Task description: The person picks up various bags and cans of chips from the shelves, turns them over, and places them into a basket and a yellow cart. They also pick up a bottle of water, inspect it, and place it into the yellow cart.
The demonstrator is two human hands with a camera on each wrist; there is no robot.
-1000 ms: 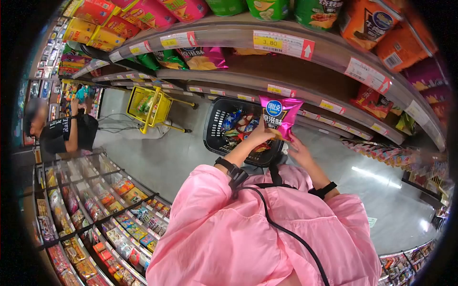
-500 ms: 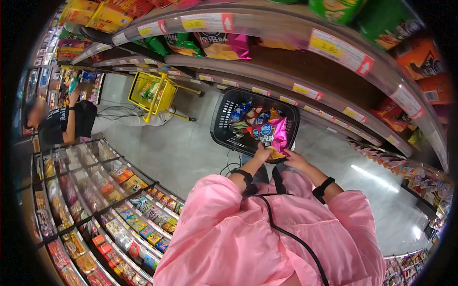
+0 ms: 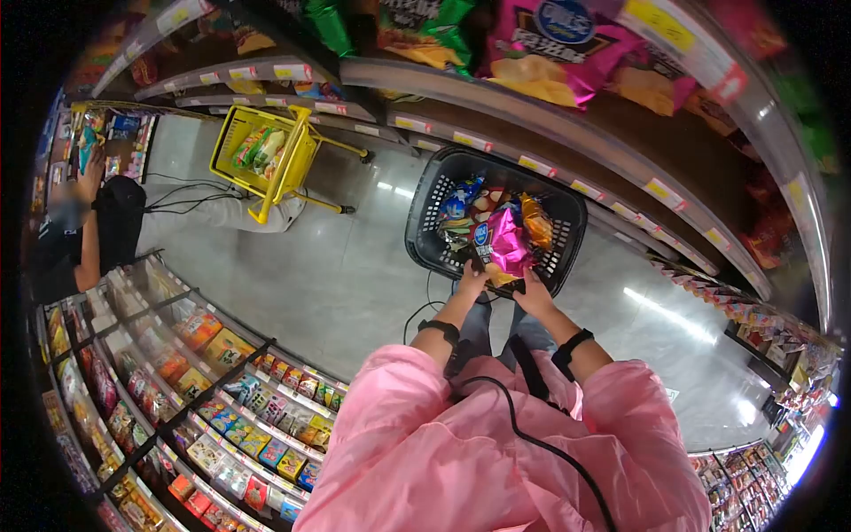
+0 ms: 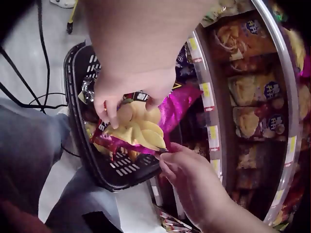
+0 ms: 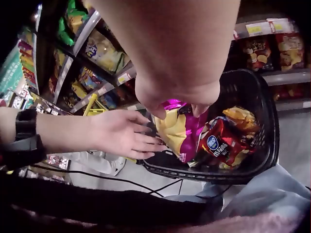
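Magenta foil with a yellow chip picture marks the one chip bag (image 3: 507, 246) we hold over the black basket (image 3: 436, 191), which sits at twelve o'clock from us and already carries several other snack packs. We count two baskets: this one and a yellow one (image 3: 293, 165) at ten o'clock. Our left hand (image 3: 470, 277) pinches the bag's near edge from seven o'clock; our right hand (image 3: 534, 293) grips it from five o'clock. The bag rests tilted on the packs inside, just beyond both sets of fingertips.
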